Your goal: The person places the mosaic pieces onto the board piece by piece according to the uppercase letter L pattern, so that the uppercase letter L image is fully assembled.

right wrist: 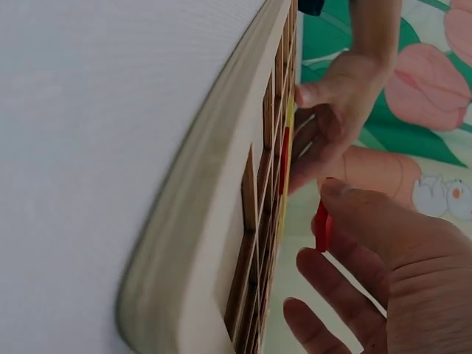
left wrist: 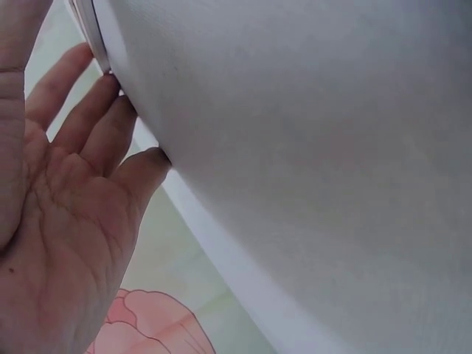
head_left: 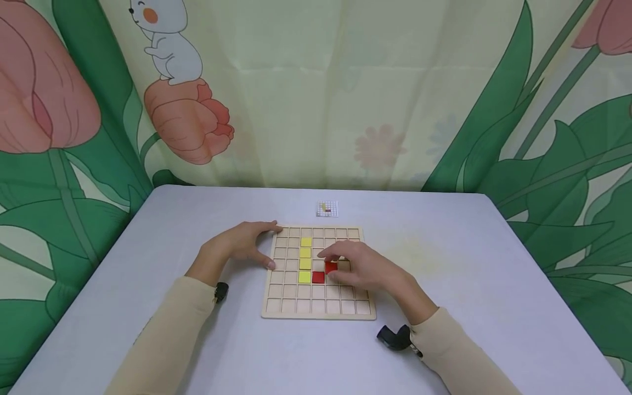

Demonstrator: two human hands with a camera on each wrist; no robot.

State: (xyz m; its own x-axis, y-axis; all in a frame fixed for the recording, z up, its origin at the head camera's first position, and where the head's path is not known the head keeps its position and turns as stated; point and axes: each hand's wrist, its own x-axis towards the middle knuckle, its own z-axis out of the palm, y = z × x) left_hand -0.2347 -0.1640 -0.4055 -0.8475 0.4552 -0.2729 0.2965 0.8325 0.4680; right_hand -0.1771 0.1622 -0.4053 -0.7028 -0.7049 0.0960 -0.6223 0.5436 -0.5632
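Observation:
A square wooden grid board (head_left: pixel 291 308) lies on the white table. Down one of its columns runs a line of several yellow tiles (head_left: pixel 305 264), and a red tile (head_left: pixel 318 277) sits right of the lowest one. My right hand (head_left: pixel 365 267) pinches another red tile (right wrist: pixel 321 227) between thumb and fingers, just over the board; the right wrist view shows this tile apart from the grid. At the board's left edge, my left hand (head_left: pixel 239 242) is spread, with thumb and fingertips touching the rim. The left wrist view shows its palm (left wrist: pixel 66 214) and outstretched fingers.
Behind the board lies a small printed card (head_left: pixel 327 209) showing a grid with coloured squares. A curtain (head_left: pixel 316 109) with flowers and leaves hangs past the table's far edge. Black straps with devices (head_left: pixel 395 338) are on the wrists.

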